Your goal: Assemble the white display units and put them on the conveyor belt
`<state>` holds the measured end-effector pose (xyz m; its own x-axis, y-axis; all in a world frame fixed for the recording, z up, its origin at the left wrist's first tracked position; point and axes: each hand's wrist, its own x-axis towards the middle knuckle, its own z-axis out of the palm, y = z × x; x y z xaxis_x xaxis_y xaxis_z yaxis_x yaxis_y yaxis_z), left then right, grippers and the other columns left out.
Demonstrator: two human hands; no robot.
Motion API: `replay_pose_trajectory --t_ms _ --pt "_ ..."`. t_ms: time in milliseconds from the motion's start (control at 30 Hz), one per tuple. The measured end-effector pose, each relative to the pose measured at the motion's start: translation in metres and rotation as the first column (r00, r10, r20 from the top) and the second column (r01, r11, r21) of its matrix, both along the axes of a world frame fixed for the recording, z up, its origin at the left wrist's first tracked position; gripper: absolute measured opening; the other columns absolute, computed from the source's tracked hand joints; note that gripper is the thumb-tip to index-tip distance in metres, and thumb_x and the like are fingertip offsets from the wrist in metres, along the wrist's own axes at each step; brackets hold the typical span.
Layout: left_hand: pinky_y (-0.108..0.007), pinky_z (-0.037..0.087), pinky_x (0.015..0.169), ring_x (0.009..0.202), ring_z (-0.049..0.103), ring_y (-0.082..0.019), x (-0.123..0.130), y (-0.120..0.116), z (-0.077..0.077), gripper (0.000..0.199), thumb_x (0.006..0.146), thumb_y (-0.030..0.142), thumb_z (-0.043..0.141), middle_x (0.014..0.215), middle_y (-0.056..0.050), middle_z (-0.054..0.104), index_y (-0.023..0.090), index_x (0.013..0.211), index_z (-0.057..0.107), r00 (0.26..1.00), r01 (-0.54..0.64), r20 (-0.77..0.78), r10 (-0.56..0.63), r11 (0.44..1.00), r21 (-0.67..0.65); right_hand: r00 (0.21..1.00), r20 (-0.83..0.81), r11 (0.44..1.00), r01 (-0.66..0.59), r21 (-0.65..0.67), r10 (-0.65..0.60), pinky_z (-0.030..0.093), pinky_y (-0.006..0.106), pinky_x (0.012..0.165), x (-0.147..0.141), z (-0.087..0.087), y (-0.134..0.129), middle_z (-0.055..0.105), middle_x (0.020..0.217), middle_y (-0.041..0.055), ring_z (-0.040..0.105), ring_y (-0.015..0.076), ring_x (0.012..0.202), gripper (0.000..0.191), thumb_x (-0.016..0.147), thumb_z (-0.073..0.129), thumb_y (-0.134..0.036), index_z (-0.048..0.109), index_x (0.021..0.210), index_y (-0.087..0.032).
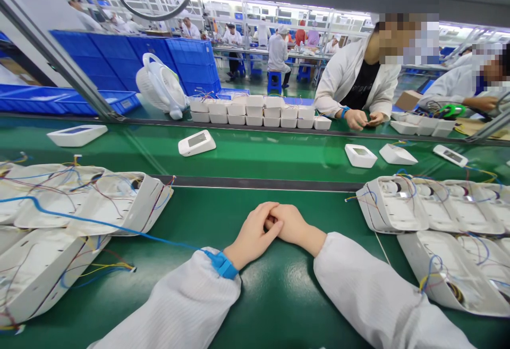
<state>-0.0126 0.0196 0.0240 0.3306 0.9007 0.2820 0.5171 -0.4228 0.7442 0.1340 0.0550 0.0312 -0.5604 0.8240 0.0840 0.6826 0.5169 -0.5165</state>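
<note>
The left hand (252,235) and right hand (294,227) are resting clasped, fingers interlocked and holding nothing, between unfinished wired white housings (119,200) lying left and right.

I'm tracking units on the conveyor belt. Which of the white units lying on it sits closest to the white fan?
The unit left of the belt's middle, screen up, just right of and below the fan. The flat one lies farther left, and the other three lie far to the right.

left hand (255,235) hides right hand (292,227) fingertips.
</note>
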Motion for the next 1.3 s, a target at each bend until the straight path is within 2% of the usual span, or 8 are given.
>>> replay_pose_trajectory --t_ms 333,567,900,1300 --pt "-0.046 0.046 0.103 0.118 0.057 -0.025 0.000 0.000 0.000 0.039 0.093 0.037 0.052 0.127 -0.011 0.061 0.019 0.127 0.052 1.000 -0.004 0.000 0.004 1.000 -0.005 0.999 -0.041 1.000 -0.009 -0.010 0.008 0.028 0.023 0.056 0.000 -0.003 0.001 0.063 0.064 -0.0016 0.047 0.0098 0.057 0.024 0.087 0.058 -0.018 0.064 0.063 -0.016" --pt "-0.046 0.046 0.104 0.118 0.057 -0.025 -0.001 0.001 -0.003 0.039 0.093 0.037 0.052 0.129 -0.011 0.061 0.019 0.128 0.051 1.000 0.003 0.002 -0.003 1.000 0.013 0.999 -0.043 1.000 -0.007 -0.010 0.006 0.027 0.023 0.055 0.001 -0.004 0.002 0.060 0.062 -0.0021 0.044 0.0101 0.055 0.021 0.082 0.059 -0.014 0.060 0.061 -0.016" --pt "-0.049 0.039 0.113 0.131 0.049 -0.027 -0.001 0.002 -0.006 0.046 0.092 0.036 0.055 0.138 -0.015 0.053 0.018 0.133 0.048 1.000 0.007 0.016 -0.008 0.997 0.075 0.999 -0.036 1.000 0.011 0.026 -0.010 0.030 0.024 0.058 0.002 -0.011 0.002 0.062 0.071 0.0005 0.046 0.0119 0.061 0.015 0.081 0.053 -0.009 0.064 0.075 -0.016" --pt "-0.049 0.042 0.111 0.129 0.052 -0.027 -0.002 0.003 -0.007 0.044 0.092 0.035 0.054 0.136 -0.014 0.055 0.019 0.132 0.048 1.000 0.016 0.014 -0.017 0.997 0.072 0.999 -0.050 1.000 0.003 0.023 -0.002 0.031 0.023 0.057 -0.001 0.001 -0.001 0.061 0.067 -0.0008 0.047 0.0108 0.058 0.016 0.086 0.058 -0.014 0.065 0.072 -0.017"
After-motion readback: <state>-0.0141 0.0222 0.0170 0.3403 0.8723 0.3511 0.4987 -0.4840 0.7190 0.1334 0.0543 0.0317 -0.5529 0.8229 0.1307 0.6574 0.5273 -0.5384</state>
